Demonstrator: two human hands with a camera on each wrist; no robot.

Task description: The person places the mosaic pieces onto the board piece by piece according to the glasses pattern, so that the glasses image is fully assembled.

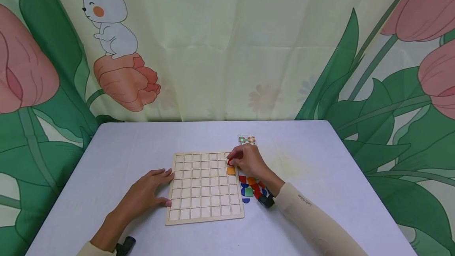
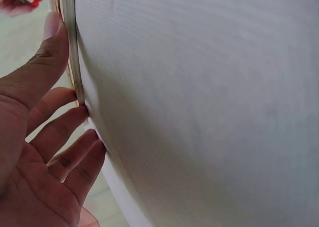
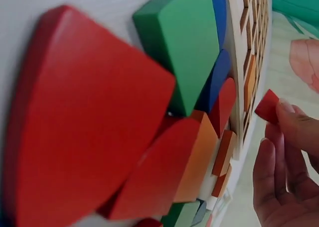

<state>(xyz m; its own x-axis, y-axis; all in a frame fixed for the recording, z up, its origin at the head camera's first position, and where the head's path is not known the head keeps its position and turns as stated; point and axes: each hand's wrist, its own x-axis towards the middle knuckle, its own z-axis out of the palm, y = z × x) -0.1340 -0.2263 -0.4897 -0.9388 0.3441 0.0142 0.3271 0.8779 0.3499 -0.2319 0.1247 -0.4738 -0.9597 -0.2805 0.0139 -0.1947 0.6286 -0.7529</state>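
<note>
A wooden grid board (image 1: 204,221) with rows of square cells lies on the table. My left hand (image 1: 147,191) is at its left side, thumb and fingertips against the edge; in the left wrist view the thumb and fingers (image 2: 57,132) are spread along that edge. Over the board's upper right corner, my right hand (image 1: 250,162) pinches a small red piece (image 3: 267,106) between thumb and fingers. Just below the held piece, an orange square (image 1: 231,171) sits in a right-column cell.
Loose red, orange, blue and green pieces (image 1: 249,192) lie right of the board, partly under the right forearm. Behind the right hand lies a patterned card (image 1: 247,140). A printed curtain (image 1: 231,50) hangs beyond the table's far edge.
</note>
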